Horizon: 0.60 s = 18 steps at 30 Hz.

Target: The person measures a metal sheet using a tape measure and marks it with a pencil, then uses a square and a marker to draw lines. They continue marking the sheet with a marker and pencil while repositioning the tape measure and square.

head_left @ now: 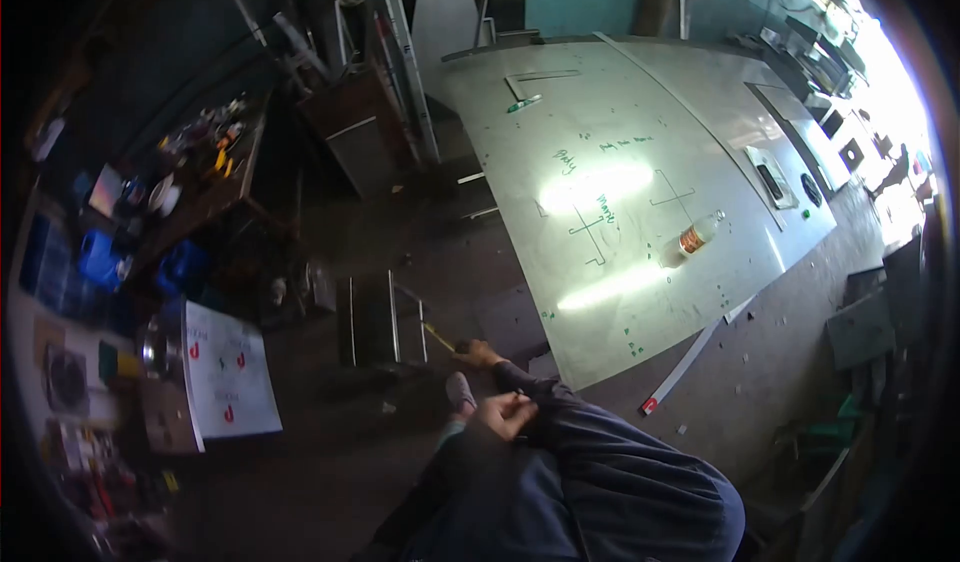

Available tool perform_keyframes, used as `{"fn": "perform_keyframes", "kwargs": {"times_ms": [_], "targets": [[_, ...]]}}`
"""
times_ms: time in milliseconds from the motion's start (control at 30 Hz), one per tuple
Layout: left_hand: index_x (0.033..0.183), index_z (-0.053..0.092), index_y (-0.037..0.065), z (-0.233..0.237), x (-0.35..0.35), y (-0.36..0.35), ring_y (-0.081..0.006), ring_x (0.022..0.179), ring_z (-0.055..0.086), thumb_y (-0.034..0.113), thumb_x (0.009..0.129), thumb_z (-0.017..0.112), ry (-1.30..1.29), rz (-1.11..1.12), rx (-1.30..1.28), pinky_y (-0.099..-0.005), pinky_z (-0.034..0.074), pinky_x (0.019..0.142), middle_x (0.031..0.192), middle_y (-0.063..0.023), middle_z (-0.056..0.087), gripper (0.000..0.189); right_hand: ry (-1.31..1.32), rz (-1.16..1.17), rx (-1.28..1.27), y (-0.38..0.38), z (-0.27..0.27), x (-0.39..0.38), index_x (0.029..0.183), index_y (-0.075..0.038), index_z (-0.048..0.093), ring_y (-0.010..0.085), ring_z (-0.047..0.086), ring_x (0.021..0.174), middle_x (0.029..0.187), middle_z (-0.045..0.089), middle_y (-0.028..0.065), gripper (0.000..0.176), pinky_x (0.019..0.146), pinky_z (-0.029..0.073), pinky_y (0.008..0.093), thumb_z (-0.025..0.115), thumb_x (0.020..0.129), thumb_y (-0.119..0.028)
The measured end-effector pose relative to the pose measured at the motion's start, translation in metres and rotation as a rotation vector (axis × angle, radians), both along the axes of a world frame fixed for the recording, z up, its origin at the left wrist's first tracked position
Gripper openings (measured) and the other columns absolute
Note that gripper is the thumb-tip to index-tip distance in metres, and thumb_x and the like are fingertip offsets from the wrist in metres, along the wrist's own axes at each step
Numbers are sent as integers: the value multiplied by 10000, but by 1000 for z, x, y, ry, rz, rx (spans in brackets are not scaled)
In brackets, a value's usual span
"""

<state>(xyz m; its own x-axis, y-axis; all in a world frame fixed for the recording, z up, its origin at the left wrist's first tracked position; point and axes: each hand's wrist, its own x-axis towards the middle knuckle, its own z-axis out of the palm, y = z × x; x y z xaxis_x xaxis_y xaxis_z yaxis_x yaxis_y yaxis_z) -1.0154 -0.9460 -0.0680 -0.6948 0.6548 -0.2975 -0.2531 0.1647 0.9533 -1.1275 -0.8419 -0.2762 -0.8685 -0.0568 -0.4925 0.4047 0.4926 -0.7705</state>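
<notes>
My right hand (480, 353) reaches forward and is closed around a tape measure, whose body is mostly hidden by the fingers. Its yellow blade (438, 336) runs out to the left, up to the near edge of a dark metal frame (372, 320) with pale bars that stands low by the floor. Close to my lap, my left hand (505, 416) has its fingers pinched together; what they hold, if anything, is too small to name. A shoe (459, 392) shows between the two hands.
A large metal sheet table (620, 312) with green writing carries a bottle (701, 232), a green marker (524, 104) and a phone-like black item (770, 181). A printed white sheet (232, 372) stands left. A cluttered workbench (255, 157) is behind; a metal strip (684, 370) lies right.
</notes>
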Motion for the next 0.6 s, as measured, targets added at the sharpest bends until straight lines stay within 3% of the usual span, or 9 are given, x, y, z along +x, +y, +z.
{"fn": "perform_keyframes", "kwargs": {"times_ms": [100, 167, 200, 267, 367, 467, 533, 600], "targets": [[972, 702, 0, 18, -74, -10, -46, 776, 616, 322, 979, 659, 88, -141, -107, -236, 479, 702, 803, 0, 696, 324, -58, -187, -141, 0, 19, -63, 1258, -57, 640, 342, 690, 1039, 1177, 687, 202, 600, 905, 547, 424, 696, 837, -481], [961, 705, 7, 4, -107, -4, -56, 688, 610, 304, 956, 686, 243, -225, -88, -259, 478, 630, 758, -39, 689, 298, 336, -177, -15, 4, -16, -97, 1259, -49, 630, 289, 728, 823, 1046, 719, 189, 590, 732, 589, 404, 714, 848, -464], [951, 709, 30, 42, -128, 6, -79, 641, 615, 268, 909, 732, 435, -256, -116, -272, 479, 590, 732, -51, 670, 243, 322, -240, -8, 9, -1, -115, 1259, -49, 630, 289, 728, 823, 1046, 719, 189, 590, 732, 589, 404, 714, 848, -464], [937, 704, 44, 38, -150, 16, -118, 591, 615, 220, 852, 772, 567, -256, 7, -285, 476, 558, 725, -85, 651, 207, 87, -418, -281, 25, 66, -154, 1258, -51, 618, 210, 695, 652, 902, 717, 149, 548, 587, 576, 369, 713, 875, -432], [921, 688, 35, 24, -197, 34, -159, 581, 617, 196, 854, 760, 672, -358, 106, -301, 480, 559, 737, -110, 652, 189, 167, -519, -307, 43, 78, -205, 1254, -77, 619, 165, 681, 642, 817, 698, 101, 521, 573, 565, 339, 708, 891, -440], [911, 680, 27, 26, -256, 48, -202, 585, 623, 172, 863, 736, 657, -598, 180, -304, 486, 576, 756, -129, 656, 162, 297, -584, -327, 69, 87, -263, 1261, -91, 621, 160, 690, 682, 852, 706, 95, 518, 585, 563, 324, 703, 896, -450], [955, 678, 0, 45, -310, 64, -101, 718, 638, 171, 913, 707, 293, -1042, -95, -273, 500, 668, 818, -112, 694, 178, 402, -547, -355, 92, 100, -305, 1247, -91, 631, 159, 697, 729, 910, 712, 100, 508, 610, 567, 320, 700, 896, -452], [978, 675, -21, 18, -352, 77, -62, 800, 613, 149, 959, 665, 5, -1080, 52, -252, 495, 722, 840, -51, 696, 171, 594, -547, -190, 120, 108, -344, 1241, -64, 629, 261, 710, 894, 986, 717, 162, 494, 818, 560, 381, 690, 902, -418]]}}
